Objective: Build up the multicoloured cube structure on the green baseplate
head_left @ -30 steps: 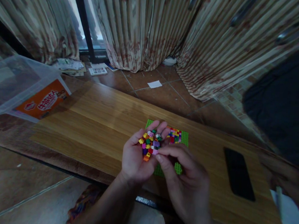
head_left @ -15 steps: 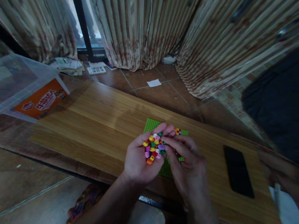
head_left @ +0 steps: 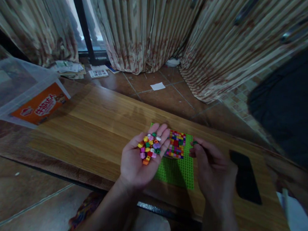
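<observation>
My left hand (head_left: 136,167) is palm up over the left side of the green baseplate (head_left: 188,175), cupping a loose heap of small toy bricks (head_left: 150,147) in yellow, pink, white, orange, purple, red and green. To the right, my right hand (head_left: 214,166) pinches a small dark green toy brick (head_left: 195,143) between thumb and fingertips, beside the plate's right edge. A dense multicoloured block of fitted bricks (head_left: 177,144) covers part of the baseplate's far half. My left fingers hide its left edge.
The wooden table (head_left: 94,125) carries a black phone (head_left: 245,176) at right and white paper (head_left: 298,223) at its right end. A clear plastic bin (head_left: 20,87) with an orange label stands at the left end. Curtains (head_left: 129,28) hang beyond the table.
My right hand has moved right, away from the heap, with a green toy brick in its fingertips. My left hand has shifted left, uncovering the fitted bricks on the baseplate.
</observation>
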`<move>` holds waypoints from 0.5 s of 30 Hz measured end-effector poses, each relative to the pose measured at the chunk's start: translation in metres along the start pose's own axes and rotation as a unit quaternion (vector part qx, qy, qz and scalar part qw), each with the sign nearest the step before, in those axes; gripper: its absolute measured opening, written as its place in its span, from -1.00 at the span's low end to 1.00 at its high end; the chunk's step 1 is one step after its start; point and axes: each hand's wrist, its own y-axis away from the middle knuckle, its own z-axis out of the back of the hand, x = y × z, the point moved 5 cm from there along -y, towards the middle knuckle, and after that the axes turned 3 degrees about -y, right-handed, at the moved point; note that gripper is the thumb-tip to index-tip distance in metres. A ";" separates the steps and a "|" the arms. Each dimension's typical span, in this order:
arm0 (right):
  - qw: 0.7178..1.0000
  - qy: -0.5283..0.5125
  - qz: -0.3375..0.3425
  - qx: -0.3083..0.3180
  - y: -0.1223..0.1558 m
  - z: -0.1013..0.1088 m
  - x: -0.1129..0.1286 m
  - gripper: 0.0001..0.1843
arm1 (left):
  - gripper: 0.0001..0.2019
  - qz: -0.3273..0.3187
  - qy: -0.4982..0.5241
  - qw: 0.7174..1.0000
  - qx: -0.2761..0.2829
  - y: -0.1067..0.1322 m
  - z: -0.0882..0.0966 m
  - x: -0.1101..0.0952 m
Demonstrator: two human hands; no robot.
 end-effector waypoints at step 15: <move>0.990 0.116 0.007 0.073 -0.001 -0.021 -0.027 -0.81 | -0.70 -0.039 -0.007 0.999 -0.028 -0.001 0.003 -0.015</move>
